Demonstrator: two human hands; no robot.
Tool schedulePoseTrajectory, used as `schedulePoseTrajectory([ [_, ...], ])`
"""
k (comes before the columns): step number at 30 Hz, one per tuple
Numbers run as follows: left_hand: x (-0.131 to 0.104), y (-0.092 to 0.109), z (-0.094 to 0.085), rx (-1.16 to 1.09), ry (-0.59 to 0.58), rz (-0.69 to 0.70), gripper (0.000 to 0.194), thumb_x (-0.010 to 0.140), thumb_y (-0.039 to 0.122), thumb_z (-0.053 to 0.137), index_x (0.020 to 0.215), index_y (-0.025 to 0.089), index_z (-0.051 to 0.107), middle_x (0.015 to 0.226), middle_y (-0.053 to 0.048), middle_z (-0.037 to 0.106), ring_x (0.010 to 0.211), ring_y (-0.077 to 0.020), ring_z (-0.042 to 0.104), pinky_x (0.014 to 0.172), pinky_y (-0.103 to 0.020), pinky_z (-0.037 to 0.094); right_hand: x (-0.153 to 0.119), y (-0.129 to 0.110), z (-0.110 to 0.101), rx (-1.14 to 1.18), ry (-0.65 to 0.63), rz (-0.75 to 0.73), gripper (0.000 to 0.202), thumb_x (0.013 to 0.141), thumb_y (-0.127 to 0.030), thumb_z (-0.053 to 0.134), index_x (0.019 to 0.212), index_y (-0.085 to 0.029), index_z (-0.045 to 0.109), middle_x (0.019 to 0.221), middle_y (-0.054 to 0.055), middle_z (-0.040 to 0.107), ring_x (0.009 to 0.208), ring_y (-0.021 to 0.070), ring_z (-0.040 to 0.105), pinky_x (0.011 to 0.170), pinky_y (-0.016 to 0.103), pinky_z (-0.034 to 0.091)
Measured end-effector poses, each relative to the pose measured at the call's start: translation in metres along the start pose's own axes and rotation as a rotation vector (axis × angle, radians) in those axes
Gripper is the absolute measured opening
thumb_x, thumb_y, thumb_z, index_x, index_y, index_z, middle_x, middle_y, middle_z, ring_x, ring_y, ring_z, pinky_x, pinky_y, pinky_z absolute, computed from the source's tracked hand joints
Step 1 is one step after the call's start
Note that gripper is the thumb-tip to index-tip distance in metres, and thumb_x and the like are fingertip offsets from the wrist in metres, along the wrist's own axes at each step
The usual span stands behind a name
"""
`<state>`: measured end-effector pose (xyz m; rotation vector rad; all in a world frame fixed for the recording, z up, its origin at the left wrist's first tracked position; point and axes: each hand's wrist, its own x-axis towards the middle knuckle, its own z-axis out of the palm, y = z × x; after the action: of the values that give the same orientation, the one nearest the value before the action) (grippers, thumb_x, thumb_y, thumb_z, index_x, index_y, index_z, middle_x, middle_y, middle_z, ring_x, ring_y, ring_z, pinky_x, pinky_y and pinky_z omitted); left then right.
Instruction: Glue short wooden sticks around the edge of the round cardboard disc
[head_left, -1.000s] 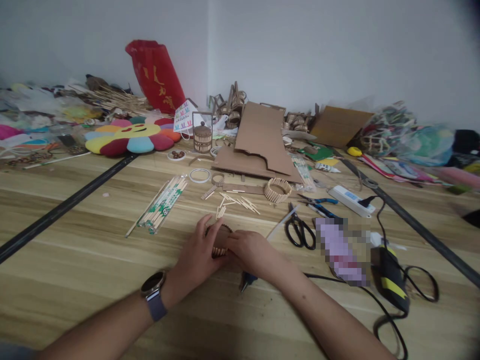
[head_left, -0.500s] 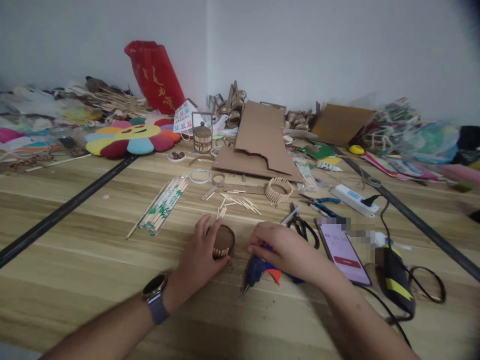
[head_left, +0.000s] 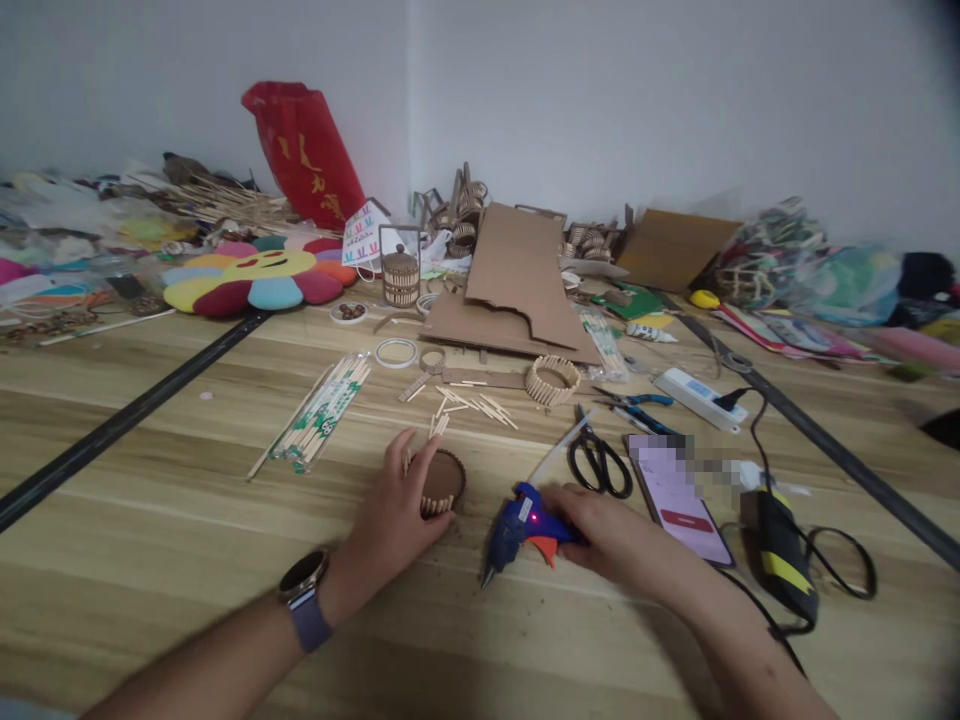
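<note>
My left hand, with a watch on its wrist, curls around a small round cardboard base edged with short wooden sticks. The hand hides part of its left side. To the right, my right hand has its fingers closed around the handle of a blue glue gun with an orange trigger and a lit red light. The nozzle points toward me and to the left, and a glue stick juts from its back. Loose short sticks lie just beyond the base.
Black scissors, blue-handled pliers and a phone lie to the right. A power strip stands behind them. Bagged sticks lie left; a stick ring and cardboard sheets are farther back.
My right hand has come down from above the glue gun and closed on its handle. My left hand stays around the round base. The view has shifted slightly.
</note>
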<state>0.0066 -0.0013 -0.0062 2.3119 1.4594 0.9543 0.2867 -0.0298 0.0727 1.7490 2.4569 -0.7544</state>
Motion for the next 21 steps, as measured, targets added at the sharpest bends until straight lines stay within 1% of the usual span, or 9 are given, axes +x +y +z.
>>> schedulePoseTrajectory([
  [2, 0.000, 0.000, -0.001, -0.005, -0.014, -0.003, 0.093, 0.071, 0.011, 0.080, 0.149, 0.029, 0.032, 0.153, -0.018, 0.031, 0.138, -0.0386, 0.047, 0.109, -0.060, 0.047, 0.002, 0.002, 0.001, 0.047, -0.011, -0.030, 0.033, 0.076, -0.007, 0.062, 0.107, -0.019, 0.066, 0.105, 0.008, 0.071, 0.095, 0.0230, 0.068, 0.081, 0.029, 0.048],
  [5, 0.000, 0.000, -0.001, -0.015, -0.026, -0.004, 0.092, 0.073, 0.012, 0.079, 0.150, 0.028, 0.032, 0.153, -0.018, 0.030, 0.136, -0.0386, 0.048, 0.108, -0.060, 0.048, 0.001, 0.006, 0.001, 0.110, 0.015, -0.057, 0.031, 0.078, -0.009, 0.058, 0.106, -0.019, 0.065, 0.108, 0.009, 0.070, 0.097, 0.0230, 0.067, 0.085, 0.030, 0.049],
  [9, 0.000, 0.000, 0.000, -0.012, -0.017, -0.004, 0.095, 0.071, 0.012, 0.079, 0.150, 0.030, 0.031, 0.154, -0.018, 0.030, 0.138, -0.0397, 0.046, 0.108, -0.060, 0.048, -0.005, 0.008, -0.002, 0.148, 0.058, 0.006, 0.022, 0.084, -0.016, 0.054, 0.105, -0.020, 0.060, 0.104, 0.008, 0.072, 0.092, 0.0229, 0.068, 0.082, 0.031, 0.051],
  [11, 0.000, -0.001, 0.001, -0.002, -0.005, -0.002, 0.096, 0.071, 0.012, 0.080, 0.151, 0.031, 0.030, 0.154, -0.017, 0.030, 0.139, -0.0403, 0.045, 0.109, -0.061, 0.046, -0.008, 0.007, -0.005, 0.163, 0.090, 0.016, 0.023, 0.086, -0.021, 0.052, 0.109, -0.020, 0.059, 0.104, 0.008, 0.073, 0.091, 0.0234, 0.069, 0.080, 0.032, 0.052],
  [13, -0.001, -0.002, 0.002, 0.000, -0.002, 0.001, 0.095, 0.072, 0.014, 0.080, 0.151, 0.032, 0.030, 0.153, -0.016, 0.031, 0.138, -0.0402, 0.046, 0.110, -0.062, 0.046, -0.011, 0.008, -0.006, 0.187, 0.172, -0.013, 0.033, 0.087, -0.024, 0.050, 0.118, -0.021, 0.059, 0.110, 0.009, 0.074, 0.095, 0.0251, 0.071, 0.083, 0.034, 0.054],
  [15, -0.001, -0.003, 0.002, 0.000, -0.007, 0.001, 0.095, 0.072, 0.015, 0.080, 0.151, 0.032, 0.030, 0.154, -0.016, 0.030, 0.137, -0.0397, 0.048, 0.110, -0.062, 0.046, -0.013, 0.011, -0.005, 0.207, 0.288, -0.057, 0.043, 0.085, -0.029, 0.051, 0.126, -0.020, 0.061, 0.116, 0.011, 0.074, 0.102, 0.0279, 0.071, 0.088, 0.037, 0.056],
  [17, -0.001, -0.003, 0.002, 0.007, -0.008, 0.003, 0.095, 0.071, 0.014, 0.081, 0.150, 0.032, 0.030, 0.154, -0.016, 0.030, 0.137, -0.0393, 0.048, 0.110, -0.062, 0.046, -0.016, 0.015, -0.004, 0.230, 0.389, -0.083, 0.050, 0.084, -0.036, 0.055, 0.130, -0.020, 0.063, 0.119, 0.012, 0.074, 0.106, 0.0304, 0.070, 0.091, 0.039, 0.057],
  [19, -0.001, -0.003, 0.002, 0.019, -0.004, 0.004, 0.096, 0.070, 0.012, 0.082, 0.149, 0.032, 0.031, 0.154, -0.016, 0.030, 0.137, -0.0391, 0.048, 0.111, -0.063, 0.045, -0.017, 0.016, -0.004, 0.267, 0.463, -0.058, 0.053, 0.083, -0.047, 0.059, 0.128, -0.020, 0.066, 0.117, 0.012, 0.075, 0.105, 0.0320, 0.070, 0.087, 0.039, 0.058],
  [21, -0.001, -0.003, 0.002, 0.022, -0.005, 0.008, 0.097, 0.069, 0.012, 0.083, 0.149, 0.031, 0.030, 0.153, -0.017, 0.031, 0.138, -0.0391, 0.047, 0.112, -0.063, 0.044, -0.016, 0.014, -0.004, 0.310, 0.536, -0.002, 0.050, 0.082, -0.058, 0.062, 0.114, -0.020, 0.071, 0.104, 0.011, 0.077, 0.093, 0.0309, 0.070, 0.077, 0.037, 0.059],
])
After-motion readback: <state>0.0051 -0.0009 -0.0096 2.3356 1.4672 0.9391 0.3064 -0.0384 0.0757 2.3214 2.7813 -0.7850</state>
